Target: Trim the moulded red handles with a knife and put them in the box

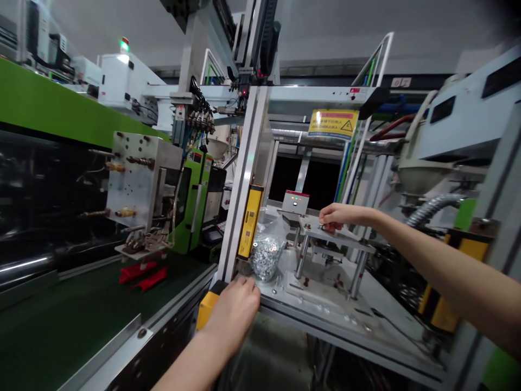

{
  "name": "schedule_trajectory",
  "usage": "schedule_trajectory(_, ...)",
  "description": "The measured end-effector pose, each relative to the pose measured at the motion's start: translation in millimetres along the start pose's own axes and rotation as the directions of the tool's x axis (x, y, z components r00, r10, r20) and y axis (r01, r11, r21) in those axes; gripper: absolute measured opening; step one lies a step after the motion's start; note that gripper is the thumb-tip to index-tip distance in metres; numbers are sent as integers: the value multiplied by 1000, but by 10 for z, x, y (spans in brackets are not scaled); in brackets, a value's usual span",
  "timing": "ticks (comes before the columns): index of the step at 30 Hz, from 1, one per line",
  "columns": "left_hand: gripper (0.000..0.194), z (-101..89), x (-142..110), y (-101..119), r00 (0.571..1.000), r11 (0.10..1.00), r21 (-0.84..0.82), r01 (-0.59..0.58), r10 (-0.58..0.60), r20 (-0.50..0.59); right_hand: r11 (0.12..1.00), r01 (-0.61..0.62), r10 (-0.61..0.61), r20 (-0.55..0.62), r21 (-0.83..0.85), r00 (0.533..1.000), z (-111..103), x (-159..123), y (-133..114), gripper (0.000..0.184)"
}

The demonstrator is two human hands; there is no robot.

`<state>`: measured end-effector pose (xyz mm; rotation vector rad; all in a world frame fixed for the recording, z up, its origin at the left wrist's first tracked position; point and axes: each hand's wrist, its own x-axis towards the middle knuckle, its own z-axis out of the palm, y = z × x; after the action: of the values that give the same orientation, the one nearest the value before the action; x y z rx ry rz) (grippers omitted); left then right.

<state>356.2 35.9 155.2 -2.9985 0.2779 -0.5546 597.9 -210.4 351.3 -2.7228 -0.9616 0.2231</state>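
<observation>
My right hand (332, 216) is closed in a pinch at the top plate (345, 237) of a metal fixture. A tiny silvery piece shows at its fingertips, too small to name surely. Beside the yellow-black safety bar, my left hand (240, 301) lies at the front edge of the bench (366, 336), fingers together and curled, their tips hidden. Just beyond it stands a clear plastic bag (266, 250) full of small shiny metal parts that look like nuts. Several loose metal pieces (274, 291) are scattered on the bench near the bag.
An upright metal post with a yellow safety bar (250, 221) stands left of the bag. A small control box (296, 202) with lit lamps sits behind the fixture. Further left, robot tooling (136, 179) hangs over a green conveyor (93, 320), with red parts (142, 274) below it.
</observation>
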Motion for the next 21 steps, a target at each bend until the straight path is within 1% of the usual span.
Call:
schedule_trajectory(3, 33, -36, 21, 0, 1000, 1000, 1, -8, 8, -10, 1000, 18, -18, -5, 19, 1000, 12, 10, 26, 28)
schedule_trajectory(5, 34, -44, 40, 2, 1000, 1000, 4, -24, 24, -4, 999, 45, -45, -32, 19, 998, 21, -1, 47, 26)
schedule_trajectory(8, 33, -34, 76, -4, 999, 999, 1, -51, 51, 15, 996, 84, -84, -83, -8, 993, 33, -28, 77, 26)
schedule_trajectory(11, 33, -29, 112, -29, 999, 999, -23, -40, 41, 15, 994, 102, -106, -92, -48, 990, 35, -44, 96, 27)
schedule_trajectory(17, 25, -55, 123, -89, 999, 990, -143, 11, -16, -33, 981, 115, -129, -76, -159, 989, 28, -53, 70, 29)
schedule_trajectory(21, 25, -11, 78, -81, 992, 964, -266, 23, -54, -113, 951, 126, -168, -132, -282, 977, 85, -106, 38, 31)
